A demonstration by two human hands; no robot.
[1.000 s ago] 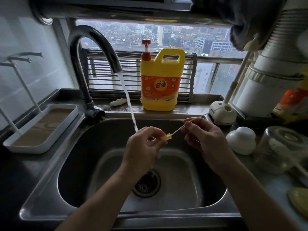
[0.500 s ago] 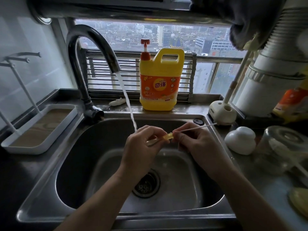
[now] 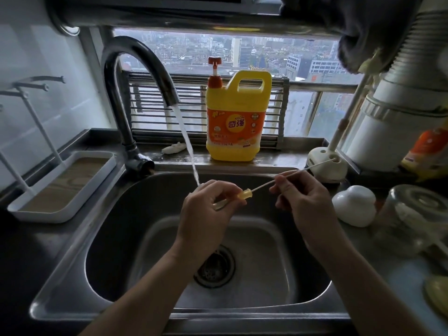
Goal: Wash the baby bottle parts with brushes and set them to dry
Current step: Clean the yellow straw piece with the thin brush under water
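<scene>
The only clear writing stood on the yellow detergent jug [image 3: 238, 117] on the ledge behind the sink. Its orange label [image 3: 232, 128] carried the brand "KEON" in small capitals, with the large Chinese characters "奇强" just below in a yellow oval. Near the label's lower edge a line of fine print ended in what looked like "1.02千克"; the rest was too small to read. Print on the orange packet [image 3: 429, 151] at the right was blurred.

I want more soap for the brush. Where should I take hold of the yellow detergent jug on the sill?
Grip the loop handle at the top right of the detergent jug, reaching from the front and hooking through the opening. The jug stands upright with its label facing you, and the red pump occupies the left shoulder.
</scene>
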